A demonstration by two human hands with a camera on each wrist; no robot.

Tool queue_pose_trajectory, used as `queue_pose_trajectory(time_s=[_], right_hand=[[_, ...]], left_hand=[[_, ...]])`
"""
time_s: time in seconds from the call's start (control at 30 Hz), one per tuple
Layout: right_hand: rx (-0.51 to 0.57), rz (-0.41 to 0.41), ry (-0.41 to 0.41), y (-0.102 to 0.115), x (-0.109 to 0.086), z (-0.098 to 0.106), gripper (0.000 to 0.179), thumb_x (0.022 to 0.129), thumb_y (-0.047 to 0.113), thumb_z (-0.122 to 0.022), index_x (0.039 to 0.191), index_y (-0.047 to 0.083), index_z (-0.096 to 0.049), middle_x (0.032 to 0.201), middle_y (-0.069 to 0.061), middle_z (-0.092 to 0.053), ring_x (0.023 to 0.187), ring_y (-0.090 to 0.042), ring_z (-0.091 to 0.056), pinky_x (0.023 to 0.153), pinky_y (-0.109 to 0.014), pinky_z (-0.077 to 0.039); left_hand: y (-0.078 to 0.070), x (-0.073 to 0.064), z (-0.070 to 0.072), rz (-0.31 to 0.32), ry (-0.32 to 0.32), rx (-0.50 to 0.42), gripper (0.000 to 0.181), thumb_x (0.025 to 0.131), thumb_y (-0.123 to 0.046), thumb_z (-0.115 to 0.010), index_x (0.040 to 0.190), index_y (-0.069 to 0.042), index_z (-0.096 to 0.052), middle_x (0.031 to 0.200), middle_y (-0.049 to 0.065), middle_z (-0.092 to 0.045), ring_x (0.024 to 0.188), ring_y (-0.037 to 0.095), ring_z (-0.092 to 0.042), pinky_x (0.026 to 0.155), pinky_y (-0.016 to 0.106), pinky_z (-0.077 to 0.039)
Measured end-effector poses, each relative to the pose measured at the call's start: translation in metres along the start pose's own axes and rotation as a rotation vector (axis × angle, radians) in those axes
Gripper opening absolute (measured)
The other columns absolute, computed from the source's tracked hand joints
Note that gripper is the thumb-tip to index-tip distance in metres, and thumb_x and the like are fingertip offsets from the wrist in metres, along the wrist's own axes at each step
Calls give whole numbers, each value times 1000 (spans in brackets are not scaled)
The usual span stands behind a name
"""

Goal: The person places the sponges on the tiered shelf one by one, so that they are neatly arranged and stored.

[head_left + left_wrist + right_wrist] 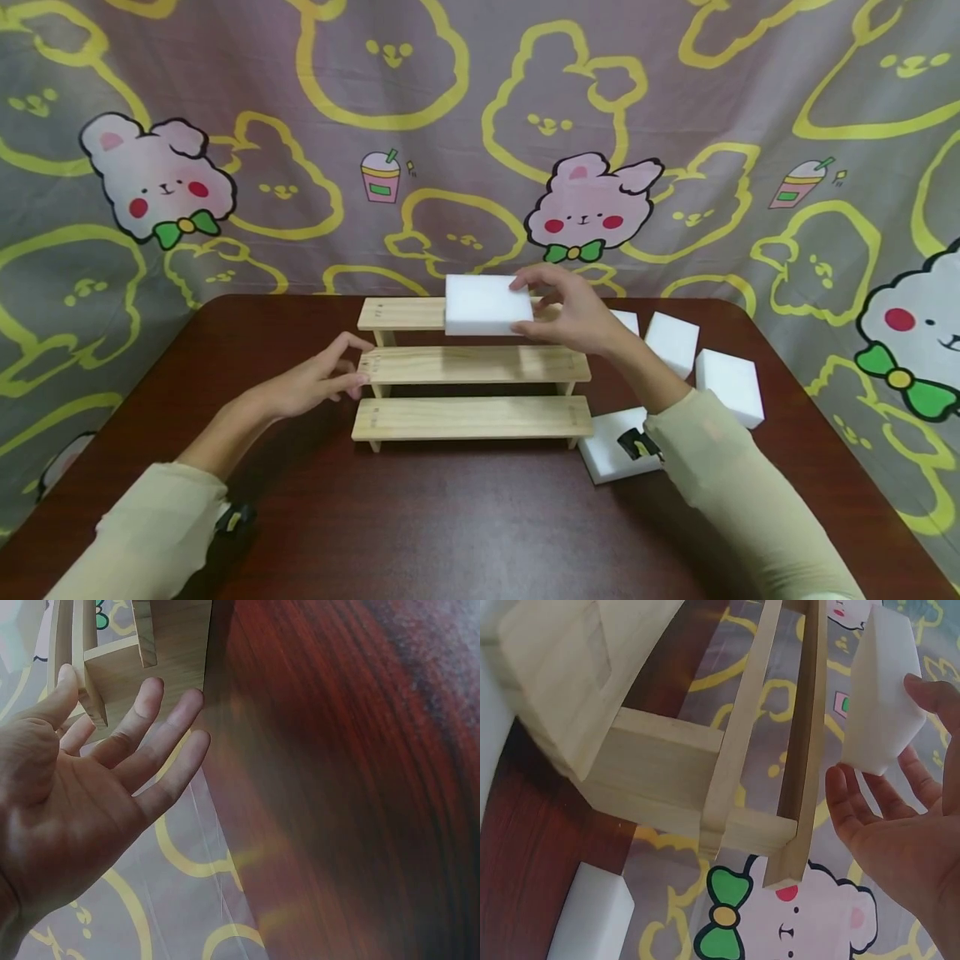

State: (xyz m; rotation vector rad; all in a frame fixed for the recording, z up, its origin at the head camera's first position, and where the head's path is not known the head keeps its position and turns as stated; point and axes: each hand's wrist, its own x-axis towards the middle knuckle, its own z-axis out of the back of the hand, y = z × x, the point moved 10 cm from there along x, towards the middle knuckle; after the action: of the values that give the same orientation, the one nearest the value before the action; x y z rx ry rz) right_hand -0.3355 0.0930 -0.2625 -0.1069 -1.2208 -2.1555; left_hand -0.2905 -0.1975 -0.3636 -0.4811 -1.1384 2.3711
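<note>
A three-step wooden display stand (472,417) stands on the table. My right hand (573,312) grips a white foam block (483,304) by its right end, thumb on one side and fingers on the other. In the right wrist view, a small gap shows between this foam block (881,690) and the stand's top board (810,750). My left hand (318,383) pinches the left end of the middle board (472,365) between thumb and index finger. Seen from the left wrist, the other fingers (172,742) reach out loosely beside the stand.
Right of the stand lie several more white foam blocks, including one at the front (603,446) and one farther right (727,387); my right arm partly covers some. The dark brown table (450,525) ends at a patterned curtain (465,167) behind.
</note>
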Motion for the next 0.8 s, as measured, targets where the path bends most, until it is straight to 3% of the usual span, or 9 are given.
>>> queue_pose_trajectory(time_s=[0.37,0.8], right_hand=[[12,31,-10,3,15,-10,44,78,0,-89,116,-2,-68,124,-17,-66,107,-30,-61,87,-47,-55],[59,-3,-2,-2,25,-22,45,77,1,-90,116,-1,-68,127,-16,-65,112,-31,-63,90,-46,-55]], left_hand=[[1,0,0,-3,5,-2,46,110,-16,-53,145,-3,-26,94,16,-68,97,33,-66,83,52,-53],[-1,0,0,-9,4,-3,46,110,-15,-53,145,-1,-25,93,18,-67,96,34,-66,82,51,-52]])
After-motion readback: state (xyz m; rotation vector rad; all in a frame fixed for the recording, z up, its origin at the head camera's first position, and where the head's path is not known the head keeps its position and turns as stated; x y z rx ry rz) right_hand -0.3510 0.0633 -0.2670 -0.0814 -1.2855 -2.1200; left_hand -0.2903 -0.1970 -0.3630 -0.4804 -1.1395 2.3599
